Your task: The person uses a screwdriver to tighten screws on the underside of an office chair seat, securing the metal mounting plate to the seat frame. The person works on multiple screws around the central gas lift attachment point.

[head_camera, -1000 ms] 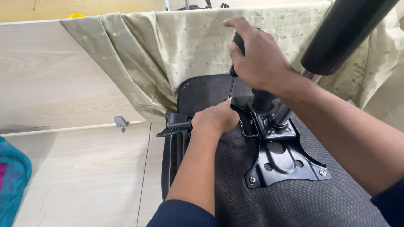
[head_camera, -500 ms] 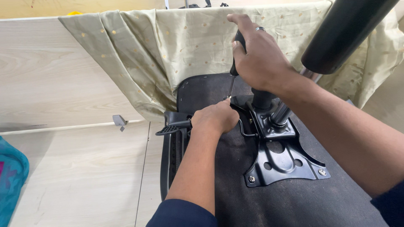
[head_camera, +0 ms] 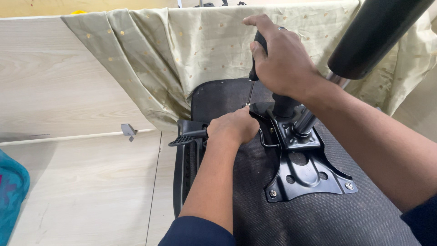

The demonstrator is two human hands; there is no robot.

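Black screwdriver over an upturned chair seat, both hands on the work.

Teal cloth (head_camera: pixel 11 196) lies at the far left edge on the pale wooden floor (head_camera: pixel 82 182); a black lever paddle (head_camera: pixel 184 139) juts out beside the left hand (head_camera: pixel 233 127), whose fingers are pinched together at the screwdriver tip, on the near corner of the black metal mounting plate (head_camera: pixel 309 177). Directly above, the right hand (head_camera: pixel 281 59) is clamped around the screwdriver (head_camera: pixel 255 68) handle, holding the shaft upright. Olive dotted fabric (head_camera: pixel 182 50) hangs behind, and a black gas cylinder (head_camera: pixel 373 36) rises at the right.
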